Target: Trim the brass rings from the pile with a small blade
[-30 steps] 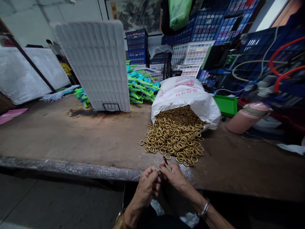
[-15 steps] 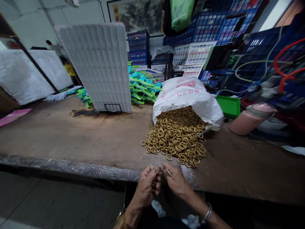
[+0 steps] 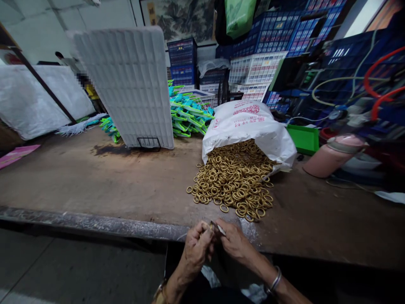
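My left hand (image 3: pixel 196 249) is closed, pinching a gold ring (image 3: pixel 211 226) between thumb and finger at the table's front edge. In the earlier picture more rings show in its palm; now the palm is turned from view. Right beside it, my right hand (image 3: pixel 236 241) grips a small knife (image 3: pixel 221 230) with a pale handle, its dark tip against the ring. Just beyond both hands lies a heap of gold rings (image 3: pixel 234 181), spilling from the mouth of a white sack (image 3: pixel 247 122) with red print.
A tall white padded panel (image 3: pixel 126 84) stands upright on the wooden table (image 3: pixel 79 181). Behind it are green and blue plastic pieces (image 3: pixel 190 114). To the right are a green tray (image 3: pixel 303 139) and a pink bottle (image 3: pixel 332 158). Stacked crates (image 3: pixel 256 69) line the back.
My left hand has turned, hiding the rings in its palm. The knife's tip has come to the ring, and both hands are closer together. The heap and sack stay put.
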Available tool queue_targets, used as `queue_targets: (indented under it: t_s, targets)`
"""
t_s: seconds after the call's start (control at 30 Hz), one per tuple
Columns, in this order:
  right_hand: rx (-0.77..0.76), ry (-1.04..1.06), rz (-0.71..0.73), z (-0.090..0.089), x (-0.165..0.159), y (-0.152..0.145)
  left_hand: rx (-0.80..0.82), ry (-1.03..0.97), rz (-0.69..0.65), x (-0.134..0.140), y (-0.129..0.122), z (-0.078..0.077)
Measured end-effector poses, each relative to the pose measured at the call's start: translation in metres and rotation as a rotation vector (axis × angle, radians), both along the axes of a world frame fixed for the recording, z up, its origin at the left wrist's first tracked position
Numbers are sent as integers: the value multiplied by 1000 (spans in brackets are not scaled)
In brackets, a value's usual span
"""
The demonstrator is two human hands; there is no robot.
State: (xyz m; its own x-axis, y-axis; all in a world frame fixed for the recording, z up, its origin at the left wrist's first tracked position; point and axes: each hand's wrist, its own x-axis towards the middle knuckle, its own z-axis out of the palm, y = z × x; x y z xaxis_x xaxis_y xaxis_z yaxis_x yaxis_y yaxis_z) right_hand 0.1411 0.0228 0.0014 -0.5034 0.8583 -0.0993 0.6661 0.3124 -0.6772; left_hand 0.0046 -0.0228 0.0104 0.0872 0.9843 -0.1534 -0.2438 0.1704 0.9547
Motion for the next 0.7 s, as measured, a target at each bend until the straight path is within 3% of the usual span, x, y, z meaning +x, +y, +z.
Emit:
queue_targets:
  t_s: [0.33,0.57,0.7]
  targets:
    - [41,-35,-12,4,-3,-6,-21,55,5,-1,3,-1]
    - [22,-97,56,-1,2,0,83,94,-76,-1,-6,5]
    - [82,-162,-72,-9,7,8,58,-11,-117,0,-9,11]
